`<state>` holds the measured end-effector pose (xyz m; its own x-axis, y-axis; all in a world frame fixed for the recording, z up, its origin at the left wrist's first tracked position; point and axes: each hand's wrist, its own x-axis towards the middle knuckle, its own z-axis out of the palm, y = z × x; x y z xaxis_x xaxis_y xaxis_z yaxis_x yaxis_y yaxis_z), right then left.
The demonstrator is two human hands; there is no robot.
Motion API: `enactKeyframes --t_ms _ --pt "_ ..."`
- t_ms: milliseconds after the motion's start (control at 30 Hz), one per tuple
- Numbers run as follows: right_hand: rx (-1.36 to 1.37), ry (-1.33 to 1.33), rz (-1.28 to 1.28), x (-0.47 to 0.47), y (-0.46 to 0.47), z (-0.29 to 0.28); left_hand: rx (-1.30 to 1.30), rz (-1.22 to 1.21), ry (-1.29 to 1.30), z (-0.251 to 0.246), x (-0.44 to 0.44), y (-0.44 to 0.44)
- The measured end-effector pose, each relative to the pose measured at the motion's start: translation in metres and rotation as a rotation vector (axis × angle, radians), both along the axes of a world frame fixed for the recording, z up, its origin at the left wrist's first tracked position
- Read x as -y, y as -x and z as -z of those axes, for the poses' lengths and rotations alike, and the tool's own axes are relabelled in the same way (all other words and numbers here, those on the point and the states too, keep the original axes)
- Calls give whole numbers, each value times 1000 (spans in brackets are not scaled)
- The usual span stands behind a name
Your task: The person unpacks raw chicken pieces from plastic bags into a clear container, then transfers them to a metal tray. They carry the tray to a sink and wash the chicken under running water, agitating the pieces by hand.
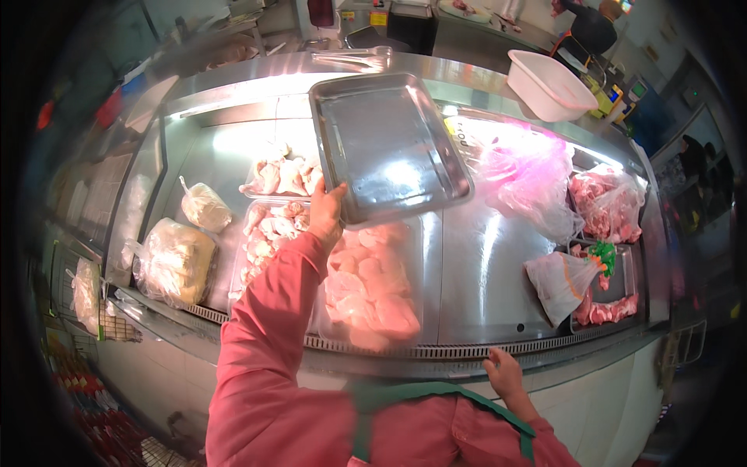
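Note:
My left hand [328,210] grips the near left corner of a bare stainless steel tray [388,146], which is tilted above a refrigerated display case. Below the tray, chicken breasts [370,286] fill a clear tray, partly covered at the far end. Just left of my left forearm lie raw chicken pieces [262,239], and a second tray of chicken pieces [283,175] sits behind them. My right hand [505,373] hovers by the case's front edge, close to the slotted vent strip [455,352], with its fingers partly curled and nothing seen in it.
Bagged goods [175,262] sit at the case's left end. To the right are pink plastic bags [525,169], a bag of red meat [607,201], a white bag tied in green [563,283] and meat pieces [610,309] on a tray. A white tub [548,84] and tongs [356,57] rest on the back ledge. A person [586,32] stands beyond.

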<state>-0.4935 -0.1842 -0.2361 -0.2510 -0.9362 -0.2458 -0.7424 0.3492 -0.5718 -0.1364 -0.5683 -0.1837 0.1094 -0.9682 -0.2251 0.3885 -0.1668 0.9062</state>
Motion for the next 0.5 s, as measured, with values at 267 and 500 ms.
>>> enactKeyframes --t_ms 267,500 --pt "-214 54 31 -18 -11 -6 22 -493 -14 4 150 -75" --pt "-281 -92 -38 -6 -17 -16 -249 -583 64 10 275 -162"
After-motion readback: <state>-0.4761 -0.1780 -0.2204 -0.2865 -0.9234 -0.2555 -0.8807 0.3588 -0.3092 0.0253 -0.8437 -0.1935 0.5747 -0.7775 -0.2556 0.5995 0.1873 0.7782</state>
